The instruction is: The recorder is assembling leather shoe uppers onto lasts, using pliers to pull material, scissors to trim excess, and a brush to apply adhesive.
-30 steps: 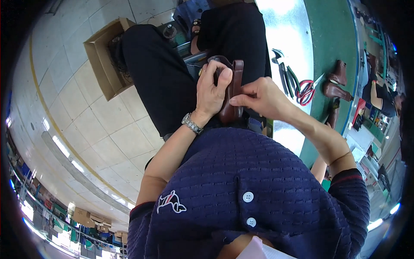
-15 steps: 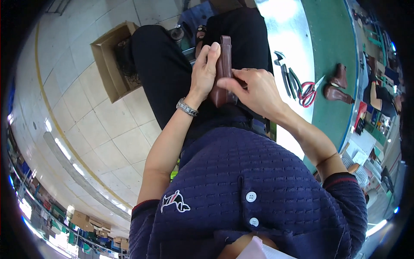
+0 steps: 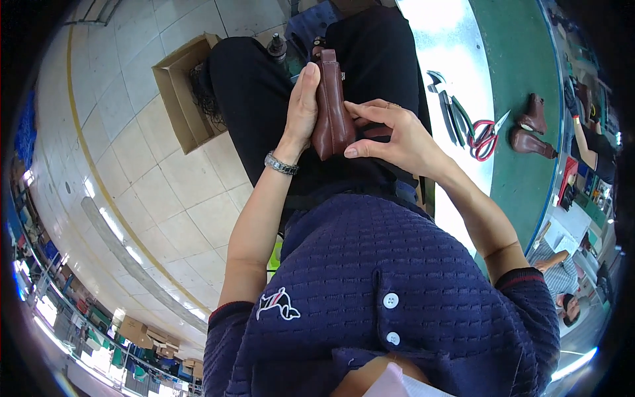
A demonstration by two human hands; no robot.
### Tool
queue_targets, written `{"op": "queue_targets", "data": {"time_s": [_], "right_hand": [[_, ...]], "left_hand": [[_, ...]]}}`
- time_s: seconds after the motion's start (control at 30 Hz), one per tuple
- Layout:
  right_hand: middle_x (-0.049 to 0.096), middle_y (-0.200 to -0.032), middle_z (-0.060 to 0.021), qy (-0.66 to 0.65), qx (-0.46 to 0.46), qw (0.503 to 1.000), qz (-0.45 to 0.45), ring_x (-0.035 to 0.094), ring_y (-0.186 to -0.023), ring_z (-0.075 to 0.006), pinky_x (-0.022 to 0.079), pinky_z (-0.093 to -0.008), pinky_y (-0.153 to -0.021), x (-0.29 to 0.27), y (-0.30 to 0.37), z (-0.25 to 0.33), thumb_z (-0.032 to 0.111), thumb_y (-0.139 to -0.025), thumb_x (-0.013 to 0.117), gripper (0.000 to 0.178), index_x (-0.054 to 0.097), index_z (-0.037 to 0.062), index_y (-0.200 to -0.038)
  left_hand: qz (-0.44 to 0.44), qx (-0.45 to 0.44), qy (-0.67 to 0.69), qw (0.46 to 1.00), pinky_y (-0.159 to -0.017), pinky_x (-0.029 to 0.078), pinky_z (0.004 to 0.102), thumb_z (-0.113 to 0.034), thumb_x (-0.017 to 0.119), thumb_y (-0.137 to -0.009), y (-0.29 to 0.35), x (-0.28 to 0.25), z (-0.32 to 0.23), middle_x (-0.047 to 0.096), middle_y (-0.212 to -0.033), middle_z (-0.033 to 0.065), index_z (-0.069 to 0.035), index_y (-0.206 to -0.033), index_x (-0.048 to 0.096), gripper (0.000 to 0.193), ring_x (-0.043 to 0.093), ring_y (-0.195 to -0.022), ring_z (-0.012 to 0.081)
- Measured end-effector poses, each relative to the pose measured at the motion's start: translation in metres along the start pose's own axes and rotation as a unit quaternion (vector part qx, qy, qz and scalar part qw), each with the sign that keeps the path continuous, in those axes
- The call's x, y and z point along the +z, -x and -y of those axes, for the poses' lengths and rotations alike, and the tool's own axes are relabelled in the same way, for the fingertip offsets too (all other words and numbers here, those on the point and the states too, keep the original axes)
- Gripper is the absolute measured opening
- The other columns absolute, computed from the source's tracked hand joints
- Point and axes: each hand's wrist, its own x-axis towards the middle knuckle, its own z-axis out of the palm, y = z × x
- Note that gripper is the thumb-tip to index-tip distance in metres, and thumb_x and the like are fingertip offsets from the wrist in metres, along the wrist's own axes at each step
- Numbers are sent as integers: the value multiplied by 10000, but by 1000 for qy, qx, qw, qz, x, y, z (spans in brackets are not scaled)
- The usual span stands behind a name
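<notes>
A small brown leather boot (image 3: 333, 122) is upright over my lap, its seamed side turned toward me and its rounded end nearest my body. My left hand (image 3: 302, 112) grips it from the left, thumb along its edge and the other fingers hidden behind it. On its right side is my right hand (image 3: 403, 135), thumb and fingers spread. The index fingertip touches the boot's edge, and the thumb tip lies by the rounded end. A reddish-brown piece shows between that thumb and the fingers; whether it belongs to the boot I cannot tell.
Black-handled pliers (image 3: 450, 112) and red-handled scissors (image 3: 486, 139) lie on the bench at right. Beyond them, two brown boots (image 3: 532, 135) rest on the green surface (image 3: 503, 198). An open cardboard box (image 3: 175, 99) stands on the floor at left. Other people sit far right.
The boot has turned to show more of its side and moved slightly left. My right thumb has come off its upper face and spread away from the fingers.
</notes>
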Motion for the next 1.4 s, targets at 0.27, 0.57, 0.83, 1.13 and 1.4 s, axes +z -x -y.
{"op": "queue_targets", "data": {"time_s": [0.27,0.57,0.83,1.13,1.4], "right_hand": [[634,-1152,-187,-26,-100,983,-151,633,-1059,-260,504,-372,-932,-16,-29,-18,345,-863,701,632,495,-13,-1341],[651,-751,-25,-18,-13,996,-87,561,-683,-70,436,-240,-650,-20,-79,-13,246,-882,675,227,736,27,-868],[694,-837,-102,10,-183,979,-84,663,-827,-242,518,-337,-763,0,-2,27,113,-764,740,133,714,-4,-824],[567,-1270,-151,-244,-1,951,-187,556,-1159,-227,447,-349,-986,-57,13,-14,357,-961,532,508,489,36,-1352],[586,-1155,-158,-409,51,893,-182,636,-949,-212,545,-348,-794,-41,-51,-79,305,-921,564,570,402,-28,-1354]], "left_hand": [[10,-23,16,1000,-771,458,229,-535,408,-988,-7,0,1,587,-996,18,-73,-1178,539,517,540,-845,70],[15,38,-37,998,-779,396,212,-517,353,-1011,-1,-4,22,471,-894,-29,-102,-1139,502,459,449,-817,59],[113,-163,25,980,-862,483,272,-755,69,-889,7,5,-1,652,-897,59,-22,-1020,665,954,612,-908,148],[188,-22,-39,981,-553,527,257,-773,106,-870,7,46,-59,620,-664,116,-17,-1071,457,857,635,-552,179],[369,-3,-218,904,-595,477,241,-771,50,-855,-22,106,-91,620,-670,131,23,-1069,465,921,587,-578,162]]}}
